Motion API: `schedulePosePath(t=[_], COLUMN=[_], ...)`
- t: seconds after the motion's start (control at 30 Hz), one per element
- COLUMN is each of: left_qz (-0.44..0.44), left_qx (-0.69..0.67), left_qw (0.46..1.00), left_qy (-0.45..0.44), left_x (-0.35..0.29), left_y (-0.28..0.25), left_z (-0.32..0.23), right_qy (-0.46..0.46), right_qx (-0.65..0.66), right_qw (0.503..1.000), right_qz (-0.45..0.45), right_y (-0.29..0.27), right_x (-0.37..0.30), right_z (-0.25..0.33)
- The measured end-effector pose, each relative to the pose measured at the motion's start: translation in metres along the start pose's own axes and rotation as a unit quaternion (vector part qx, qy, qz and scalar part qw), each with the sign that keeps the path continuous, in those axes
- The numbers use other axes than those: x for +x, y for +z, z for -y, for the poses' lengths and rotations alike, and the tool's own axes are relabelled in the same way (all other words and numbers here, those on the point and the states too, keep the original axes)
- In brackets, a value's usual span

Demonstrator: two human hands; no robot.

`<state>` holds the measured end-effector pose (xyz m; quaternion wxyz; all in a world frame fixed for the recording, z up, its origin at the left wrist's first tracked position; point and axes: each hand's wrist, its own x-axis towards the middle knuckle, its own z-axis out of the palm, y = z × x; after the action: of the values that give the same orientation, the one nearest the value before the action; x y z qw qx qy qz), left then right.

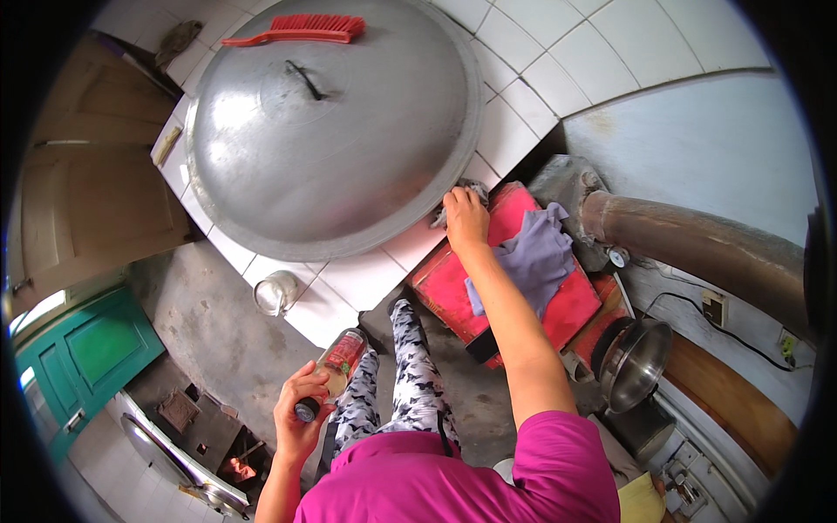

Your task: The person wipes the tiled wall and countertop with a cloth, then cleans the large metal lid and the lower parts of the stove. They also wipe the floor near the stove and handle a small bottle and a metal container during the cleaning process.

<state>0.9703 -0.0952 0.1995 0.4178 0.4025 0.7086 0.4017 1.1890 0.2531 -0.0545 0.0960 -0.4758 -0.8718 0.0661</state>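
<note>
Though mostly covered by fingers, can make out a grey cloth (476, 186) bunched under the right hand (466, 215), at the right edge of the tiled table (399, 242) and just beside the rim of a big round metal lid (340, 166). Would call the right grip closed down over the cloth from above, at the end of an outstretched arm; cannot tell contact with the rim from contact with the tiles alone. Find no clear long axis in so crumpled a bundle. Must place it forward and to the right of the left hand (302, 399), well apart; count the right hand as nearer, being in contact.

See a bottle (341, 362) with a red label in the left grip, fingers wrapped around it, near the table's near corner. Read its long axis as slanting forward and to the right, away from the body, roughly toward the cloth.

Notice a glass jar (275, 293) at the table's near-left edge, and a red brush (301, 30) on the lid's far part, beyond the dark handle (305, 80). Note, under the right arm, a red-topped stand (445, 283) with a rumpled purple cloth (534, 259); farther right, a rusty pipe (689, 231).
</note>
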Motion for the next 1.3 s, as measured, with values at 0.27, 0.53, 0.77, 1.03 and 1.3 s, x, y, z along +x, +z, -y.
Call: schedulePosePath(t=[0.27,0.53,0.77,1.03,1.3], left_qz=[-0.046,-0.101,-0.122,-0.039,0.080], left_qx=[0.015,0.007,-0.001,-0.020,-0.020], left_qw=[0.999,0.995,0.992,0.990,0.976], left_qy=[-0.011,-0.014,0.017,0.131,0.201], left_x=[-0.056,-0.098,-0.085,0.022,0.245], left_y=[-0.044,-0.085,-0.100,-0.080,0.068], left_z=[0.010,-0.006,-0.012,-0.057,-0.121], right_qy=[-0.044,-0.201,-0.208,0.029,-0.032], right_qx=[0.035,0.104,0.365,0.224,0.288], right_qw=[0.998,0.971,0.881,0.974,0.952], right_qz=[-0.007,0.075,0.217,-0.018,0.097], right_y=[0.029,0.068,0.037,0.014,0.032], right_x=[-0.090,-0.195,-0.247,-0.118,-0.170], right_z=[0.124,0.271,0.310,0.177,0.211])
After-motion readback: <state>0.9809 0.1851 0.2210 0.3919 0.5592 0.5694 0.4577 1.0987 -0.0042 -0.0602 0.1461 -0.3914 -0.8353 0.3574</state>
